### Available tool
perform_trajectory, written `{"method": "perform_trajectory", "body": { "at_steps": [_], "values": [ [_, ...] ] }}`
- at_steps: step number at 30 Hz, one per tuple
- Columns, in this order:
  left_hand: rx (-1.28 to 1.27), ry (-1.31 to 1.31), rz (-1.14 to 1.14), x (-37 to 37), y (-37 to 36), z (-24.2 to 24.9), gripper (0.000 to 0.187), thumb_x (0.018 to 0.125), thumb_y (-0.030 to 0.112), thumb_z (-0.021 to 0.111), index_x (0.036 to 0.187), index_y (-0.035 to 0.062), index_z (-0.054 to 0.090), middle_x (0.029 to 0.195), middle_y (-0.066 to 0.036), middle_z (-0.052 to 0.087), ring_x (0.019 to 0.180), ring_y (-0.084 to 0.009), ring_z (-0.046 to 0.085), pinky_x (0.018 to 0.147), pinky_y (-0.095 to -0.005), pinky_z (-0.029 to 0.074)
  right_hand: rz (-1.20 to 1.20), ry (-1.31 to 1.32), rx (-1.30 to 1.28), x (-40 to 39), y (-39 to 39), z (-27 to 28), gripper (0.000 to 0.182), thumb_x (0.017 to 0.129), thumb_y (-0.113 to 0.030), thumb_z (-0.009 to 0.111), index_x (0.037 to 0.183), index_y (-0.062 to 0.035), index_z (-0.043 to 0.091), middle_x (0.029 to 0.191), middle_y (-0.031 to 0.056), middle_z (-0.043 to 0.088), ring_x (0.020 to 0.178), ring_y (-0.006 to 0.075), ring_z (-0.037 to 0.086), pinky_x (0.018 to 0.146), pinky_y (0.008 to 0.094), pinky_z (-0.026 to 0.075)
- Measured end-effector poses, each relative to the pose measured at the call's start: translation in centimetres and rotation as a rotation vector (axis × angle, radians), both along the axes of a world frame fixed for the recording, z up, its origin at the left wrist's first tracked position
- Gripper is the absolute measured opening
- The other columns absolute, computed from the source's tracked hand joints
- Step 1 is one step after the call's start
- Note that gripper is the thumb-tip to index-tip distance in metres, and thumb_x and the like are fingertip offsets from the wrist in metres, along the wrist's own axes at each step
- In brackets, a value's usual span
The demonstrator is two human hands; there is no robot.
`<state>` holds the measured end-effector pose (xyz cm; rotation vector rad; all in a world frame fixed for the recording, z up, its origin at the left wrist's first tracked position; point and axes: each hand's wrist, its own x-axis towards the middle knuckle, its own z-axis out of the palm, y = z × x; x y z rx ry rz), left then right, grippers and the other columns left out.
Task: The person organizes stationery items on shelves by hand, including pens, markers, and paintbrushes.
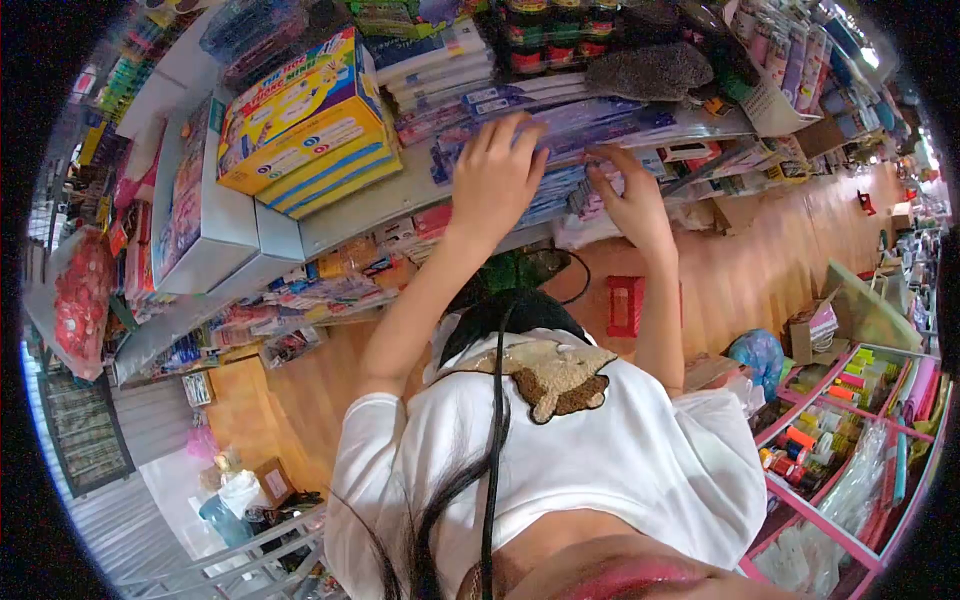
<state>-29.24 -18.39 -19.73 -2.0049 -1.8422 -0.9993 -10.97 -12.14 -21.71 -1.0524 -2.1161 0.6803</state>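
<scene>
My left hand (498, 175) lies over the purple plastic-wrapped packs (600, 120) on the shelf, fingers spread and lightly bent. To its right, my right hand (632, 200) is at the front edge of the same pile, thumb and forefinger apart. Blue and white packets (550, 192) are stacked between the two hands, just under the purple packs. Behind my left hand stands a pile of white and blue packs (435, 65). A dark grey fuzzy item (650, 72) lies at the back of the purple packs.
Yellow boxes (300, 120) are stacked left on the shelf, beside a white box (215, 235). Lower shelves hold many small packets (345, 265). A red stool (627, 305) stands on the wooden floor (790, 235). Behind right is a pink-edged divided case (850, 410) with thread spools.
</scene>
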Motion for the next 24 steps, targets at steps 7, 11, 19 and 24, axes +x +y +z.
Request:
{"method": "perform_trajectory", "body": {
  "at_steps": [7, 11, 19, 24],
  "values": [
    [-0.067, 0.136, 0.126, 0.1, 3.9, -3.8, 0.036, 0.077, 0.023, 0.064, 0.109, 0.0074, 0.055, 0.108, -0.01, 0.051, 0.098, -0.0272, 0.052, 0.081, -0.0359, 0.045, -0.012, 0.026, 0.171, -0.1, 0.5, -0.7, 0.034, 0.079, -0.017, 0.06, 0.111, -0.0062, 0.059, 0.122, 0.0165, 0.051, 0.115, 0.0347, 0.045, 0.096, 0.04, 0.036],
    [-0.118, 0.088, 0.038, -0.7, 3.7, -3.5, 0.037, 0.078, 0.023, 0.063, 0.11, 0.0072, 0.053, 0.106, -0.01, 0.052, 0.099, -0.0268, 0.052, 0.081, -0.0368, 0.045, -0.009, -0.055, 0.212, -0.7, 1.0, -3.4, 0.039, 0.078, -0.018, 0.06, 0.116, -0.006, 0.056, 0.123, 0.017, 0.05, 0.121, 0.0339, 0.039, 0.1, 0.0414, 0.032],
    [-0.039, 0.179, 0.101, -1.5, 3.5, -4.0, 0.036, 0.075, 0.027, 0.065, 0.105, 0.0082, 0.055, 0.099, -0.01, 0.053, 0.095, -0.0277, 0.052, 0.083, -0.0378, 0.044, -0.098, 0.115, 0.233, 0.1, 2.0, -3.7, 0.036, 0.081, -0.017, 0.057, 0.116, -0.0087, 0.056, 0.122, 0.0144, 0.052, 0.116, 0.0336, 0.044, 0.097, 0.0424, 0.032],
    [-0.151, 0.162, 0.081, -1.7, 3.1, -3.2, 0.034, 0.075, 0.023, 0.065, 0.106, 0.0107, 0.056, 0.1, -0.009, 0.053, 0.098, -0.0272, 0.051, 0.084, -0.0385, 0.044, -0.31, 0.029, 0.492, 1.1, 7.5, -1.8, 0.038, 0.082, -0.025, 0.058, 0.118, -0.0135, 0.055, 0.123, 0.0141, 0.051, 0.115, 0.0321, 0.044, 0.097, 0.0434, 0.031]
  ]
}}
